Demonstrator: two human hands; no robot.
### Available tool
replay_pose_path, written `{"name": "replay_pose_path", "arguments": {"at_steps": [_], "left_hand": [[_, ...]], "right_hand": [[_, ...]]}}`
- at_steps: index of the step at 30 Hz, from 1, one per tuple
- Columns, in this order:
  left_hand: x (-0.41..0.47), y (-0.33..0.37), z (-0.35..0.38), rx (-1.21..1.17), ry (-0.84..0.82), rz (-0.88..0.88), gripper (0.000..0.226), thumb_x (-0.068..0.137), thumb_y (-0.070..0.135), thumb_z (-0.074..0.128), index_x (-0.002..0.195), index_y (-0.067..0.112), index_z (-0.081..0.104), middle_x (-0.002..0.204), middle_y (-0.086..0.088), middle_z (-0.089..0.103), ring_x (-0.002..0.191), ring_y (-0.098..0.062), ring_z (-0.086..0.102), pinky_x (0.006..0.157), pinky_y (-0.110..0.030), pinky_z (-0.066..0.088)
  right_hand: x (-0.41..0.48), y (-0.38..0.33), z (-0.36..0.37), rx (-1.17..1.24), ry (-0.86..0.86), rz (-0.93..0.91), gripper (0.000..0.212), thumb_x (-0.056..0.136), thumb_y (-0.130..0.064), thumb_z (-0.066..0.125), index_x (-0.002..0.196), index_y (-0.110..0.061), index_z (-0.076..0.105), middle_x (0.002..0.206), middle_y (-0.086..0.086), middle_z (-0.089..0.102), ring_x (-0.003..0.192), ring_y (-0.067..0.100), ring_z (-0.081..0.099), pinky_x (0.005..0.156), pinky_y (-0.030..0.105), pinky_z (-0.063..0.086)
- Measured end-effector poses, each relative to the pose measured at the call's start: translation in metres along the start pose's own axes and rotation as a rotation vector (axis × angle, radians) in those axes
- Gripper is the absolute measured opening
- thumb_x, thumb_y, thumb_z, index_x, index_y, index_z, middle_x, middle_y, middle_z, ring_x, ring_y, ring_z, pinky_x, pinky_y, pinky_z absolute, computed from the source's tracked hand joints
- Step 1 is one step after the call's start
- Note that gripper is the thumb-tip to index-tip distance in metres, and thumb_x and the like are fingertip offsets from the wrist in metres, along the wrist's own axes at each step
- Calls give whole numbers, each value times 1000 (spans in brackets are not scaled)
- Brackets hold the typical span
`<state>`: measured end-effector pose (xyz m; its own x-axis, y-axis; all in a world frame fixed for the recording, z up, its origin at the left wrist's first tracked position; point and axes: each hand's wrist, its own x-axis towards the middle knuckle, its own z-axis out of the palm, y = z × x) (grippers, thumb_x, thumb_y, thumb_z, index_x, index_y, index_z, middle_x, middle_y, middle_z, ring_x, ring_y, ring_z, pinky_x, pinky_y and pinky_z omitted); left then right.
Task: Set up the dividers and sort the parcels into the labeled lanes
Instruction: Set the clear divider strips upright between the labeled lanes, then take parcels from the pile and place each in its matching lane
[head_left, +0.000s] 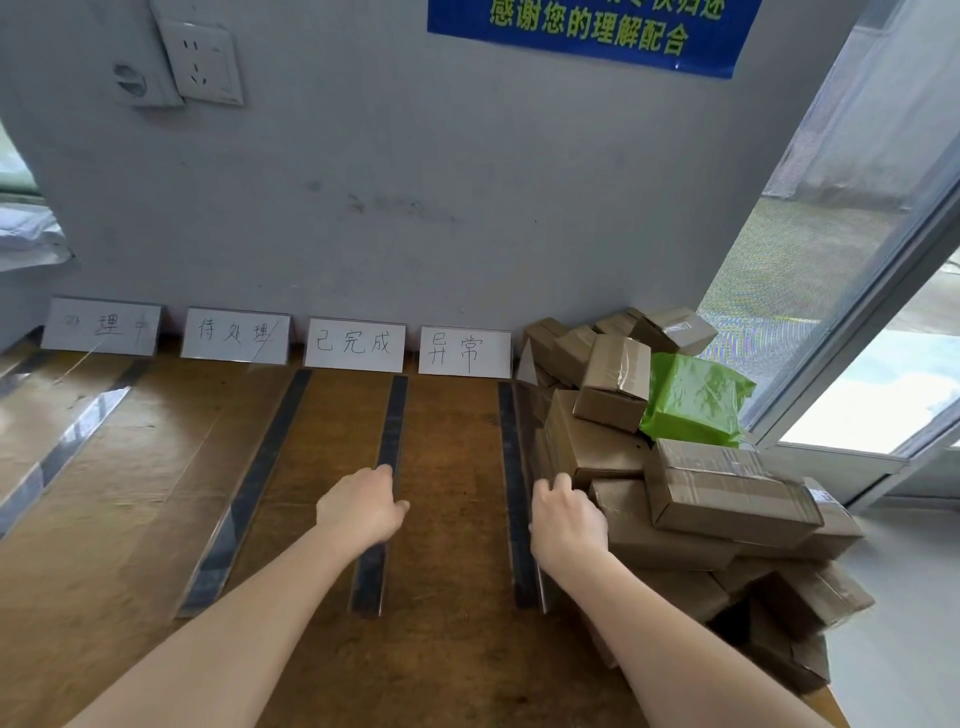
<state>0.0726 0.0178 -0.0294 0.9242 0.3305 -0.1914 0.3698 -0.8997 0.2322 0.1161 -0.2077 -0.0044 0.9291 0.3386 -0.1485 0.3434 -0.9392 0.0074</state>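
Parcels of brown cardboard (727, 499) lie in a loose heap just right of the white card marked 异常 (464, 352), spilling from the grey wall toward the near edge of the brown wooden table (452, 649). A bright green plastic mailer bag (691, 400) sits on the heap's far side, further right of that card. Straight out from the card's right edge runs a clear upright divider on a dark base strip (508, 441), set close against the boxes. The right hand (566, 525) grasps its top edge toward the near end, fingers curled over it, just beside the heap. From the card's left edge runs a second clear divider (392, 415). The left hand (361, 512) clasps this one about midway along, fingers hooked over the top and thumb on the side facing the card's lane. Left of the card, three more white handwritten cards (235, 335) stand in a row against the wall. In front of them two further clear dividers (249, 493) slant across the table. Up the wall and well left of the card is a white socket plate (202, 57). Above the card hangs a blue notice with yellow-green characters (587, 31). Far right of it, past the heap, is a large glass pane (831, 260).
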Motion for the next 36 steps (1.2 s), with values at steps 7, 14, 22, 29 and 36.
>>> {"name": "replay_pose_path", "arguments": {"at_steps": [7,14,22,29,36], "left_hand": [[2,8,-27,181,135,121,50,97,40,53,141,18,45,133,-3,55,122,-22,52,97,-36,48],[2,33,-61,278,260,256,44,97,36,54,136,18,49,126,-1,60,119,-20,54,100,-37,43],[0,85,-80,254,298,435,41,96,34,54,133,17,49,130,-4,57,121,-22,52,100,-37,44],[-11,141,-78,278,236,587,45,97,35,50,137,16,46,131,-7,54,123,-26,50,99,-39,44],[-22,198,-44,333,113,656,48,96,38,52,138,16,44,134,-8,50,127,-27,44,101,-41,39]], "right_hand": [[2,-2,-20,0,94,-55,37,95,-26,59,129,-14,50,124,8,51,110,25,55,81,32,50],[-3,7,-55,-52,177,-46,34,92,-23,56,125,-14,53,123,8,54,112,26,52,87,35,45],[-21,43,-85,-121,224,58,37,88,-29,55,124,-19,55,122,6,54,118,27,48,96,39,39],[-38,102,-98,-113,153,191,52,85,-36,56,135,-22,50,132,6,51,128,27,44,106,43,36],[-45,157,-97,-112,-22,165,73,84,-49,52,149,-26,30,151,6,35,144,26,24,116,45,25]]}}
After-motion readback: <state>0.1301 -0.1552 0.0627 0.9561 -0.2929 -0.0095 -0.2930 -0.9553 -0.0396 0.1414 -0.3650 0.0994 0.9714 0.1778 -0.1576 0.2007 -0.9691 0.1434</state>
